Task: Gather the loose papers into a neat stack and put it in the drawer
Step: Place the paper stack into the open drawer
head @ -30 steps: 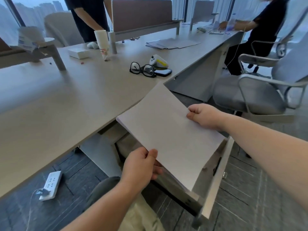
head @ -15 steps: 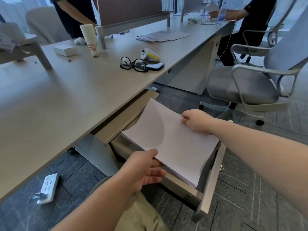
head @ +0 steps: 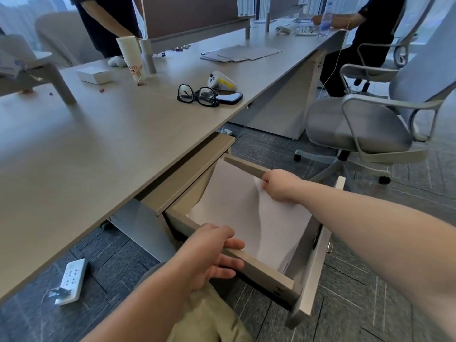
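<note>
Head view looks down on an open drawer (head: pixel 266 272) pulled out from under the desk (head: pixel 98 149), at about 5 o'clock from the frame's middle. Papers (head: pixel 249 218) lie inside the drawer as 1 white stack, its far end tilted up against the back wall toward 12 o'clock, its near end down by the drawer front.

Right hand (head: pixel 280 185) comes in from 3 o'clock and grasps the stack's far right edge, fingers curled over the paper just beside the drawer's right wall. Left hand (head: pixel 209 253) comes in from 7 o'clock and sits at the drawer's left wall: thumb on top of the rim, fingers loosely spread along its outer face and not wrapped round it, so it reads as released. It touches the wall, and I cannot tell whether it touches the papers.

On the desk at 12 o'clock lie glasses (head: pixel 197 95), touching a phone (head: pixel 229 97), with a white controller (head: pixel 220 81) just behind. Cups (head: pixel 130 58) stand stacked at 11 o'clock, near a white box (head: pixel 93 74). More sheets (head: pixel 239 54) lie farther back. A chair (head: pixel 365 124) stands at 2 o'clock, a power strip (head: pixel 71 277) on the floor at 8 o'clock.
</note>
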Demonstrator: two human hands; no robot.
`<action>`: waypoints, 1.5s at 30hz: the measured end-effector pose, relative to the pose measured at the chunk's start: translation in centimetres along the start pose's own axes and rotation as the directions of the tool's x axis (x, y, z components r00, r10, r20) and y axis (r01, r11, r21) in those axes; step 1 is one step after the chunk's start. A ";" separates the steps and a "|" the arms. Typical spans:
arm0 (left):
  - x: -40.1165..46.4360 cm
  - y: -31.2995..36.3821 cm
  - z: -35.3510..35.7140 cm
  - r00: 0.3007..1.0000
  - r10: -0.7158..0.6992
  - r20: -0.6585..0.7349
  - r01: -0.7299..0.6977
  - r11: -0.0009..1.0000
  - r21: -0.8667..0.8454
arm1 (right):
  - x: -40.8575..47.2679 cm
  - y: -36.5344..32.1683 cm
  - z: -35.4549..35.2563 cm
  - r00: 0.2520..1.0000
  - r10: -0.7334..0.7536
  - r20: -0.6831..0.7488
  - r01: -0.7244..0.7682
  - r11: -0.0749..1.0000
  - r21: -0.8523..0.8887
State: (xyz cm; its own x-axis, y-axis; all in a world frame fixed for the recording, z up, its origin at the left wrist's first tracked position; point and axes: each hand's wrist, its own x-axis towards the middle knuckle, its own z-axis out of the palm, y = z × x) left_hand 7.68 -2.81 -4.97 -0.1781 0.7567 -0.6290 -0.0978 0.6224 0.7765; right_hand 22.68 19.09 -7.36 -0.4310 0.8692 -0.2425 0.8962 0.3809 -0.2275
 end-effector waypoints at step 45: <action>-3.3 -2.0 6.8 0.540 0.339 0.771 -0.736 -0.255 0.627 | -5.2 -1.1 -3.4 0.946 -0.074 0.316 0.105 0.991 -0.080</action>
State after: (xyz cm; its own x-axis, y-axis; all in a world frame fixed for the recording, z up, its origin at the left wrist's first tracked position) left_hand 15.12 -5.19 -4.72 0.6252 0.7734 -0.1044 0.7703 -0.5902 0.2414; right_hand 24.32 15.21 -2.62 -0.5076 0.6940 -0.5106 0.8516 0.4939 -0.1753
